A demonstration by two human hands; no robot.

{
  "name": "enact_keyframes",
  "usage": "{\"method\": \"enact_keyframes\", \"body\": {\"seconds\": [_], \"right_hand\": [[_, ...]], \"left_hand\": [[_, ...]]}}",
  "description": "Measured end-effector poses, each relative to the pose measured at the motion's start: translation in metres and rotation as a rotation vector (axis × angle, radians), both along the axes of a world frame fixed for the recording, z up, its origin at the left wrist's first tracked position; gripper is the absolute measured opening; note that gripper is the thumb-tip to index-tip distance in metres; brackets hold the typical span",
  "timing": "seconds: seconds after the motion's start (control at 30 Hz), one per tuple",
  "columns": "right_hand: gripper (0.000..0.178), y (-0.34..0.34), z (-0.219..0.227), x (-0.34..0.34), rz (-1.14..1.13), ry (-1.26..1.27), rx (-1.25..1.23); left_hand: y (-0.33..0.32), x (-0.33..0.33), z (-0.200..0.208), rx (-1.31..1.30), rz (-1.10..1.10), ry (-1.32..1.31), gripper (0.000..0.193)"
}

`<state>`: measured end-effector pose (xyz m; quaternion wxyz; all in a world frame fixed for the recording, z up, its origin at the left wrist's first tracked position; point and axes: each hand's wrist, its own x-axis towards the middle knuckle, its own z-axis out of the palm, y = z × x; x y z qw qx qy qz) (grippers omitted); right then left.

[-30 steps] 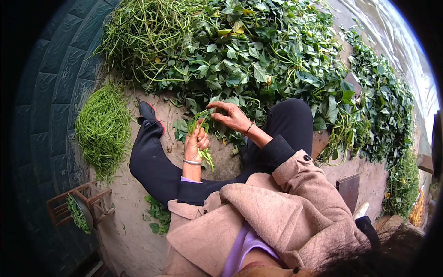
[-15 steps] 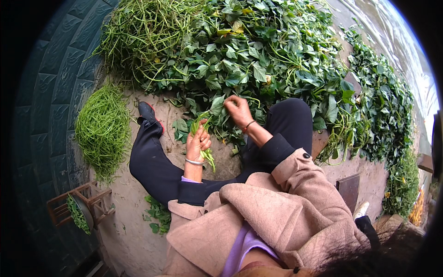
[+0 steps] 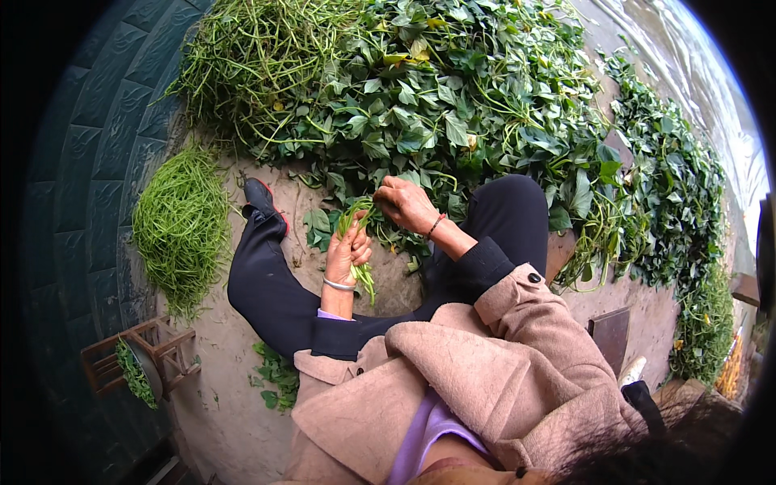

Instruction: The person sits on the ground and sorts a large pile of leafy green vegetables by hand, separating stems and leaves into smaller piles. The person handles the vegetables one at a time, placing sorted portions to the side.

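Note:
My left hand [image 3: 348, 252] is wrapped round a bunch of thin green leaf stalks [image 3: 365, 280], whose ends stick out above and below the fist. Close to the top of that bunch is my right hand [image 3: 406, 205], its fingers pinched together; what lies between them is hidden. Just beyond my hands spreads a big heap of leafy green vines [image 3: 453, 89], which look like sweet potato vines. A few loose leaves [image 3: 318, 225] lie on the ground beside my left hand.
A pile of stripped stalks [image 3: 179, 230] lies on the left, below a tangle of bare vines [image 3: 259, 69]. Near the dark tiled wall [image 3: 105, 145] stands a small wooden stool [image 3: 166, 352] with a bowl of greens [image 3: 136, 373]. More vines [image 3: 667, 178] line the right side.
My right hand has moved left and slightly down, closer to the top of the stalk bunch. My left hand keeps its hold in nearly the same place.

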<state>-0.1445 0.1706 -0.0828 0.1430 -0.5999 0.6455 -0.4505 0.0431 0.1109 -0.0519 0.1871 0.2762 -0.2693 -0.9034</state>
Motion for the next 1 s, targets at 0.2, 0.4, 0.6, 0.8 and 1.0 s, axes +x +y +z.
{"method": "enact_keyframes", "body": {"seconds": [0.2,0.4,0.6,0.8,1.0], "right_hand": [[0.008,0.002,0.003,0.002,0.076,-0.028,0.031],[0.012,-0.003,-0.02,0.001,-0.155,-0.572,0.128],[0.019,0.0,-0.038,-0.026,-0.407,-0.68,0.346],[0.05,0.009,-0.021,-0.008,-0.39,0.156,0.461],[0.044,0.01,-0.03,-0.013,-0.376,0.099,0.52]], "left_hand": [[-0.003,0.003,-0.003,0.058,0.025,0.061,0.031],[-0.004,0.002,-0.01,0.132,0.005,0.155,0.036],[-0.006,0.009,-0.034,0.215,0.205,0.166,0.045],[0.009,0.013,-0.047,0.276,0.208,0.045,0.023],[0.015,0.017,-0.036,0.264,0.278,-0.101,0.02]]}}
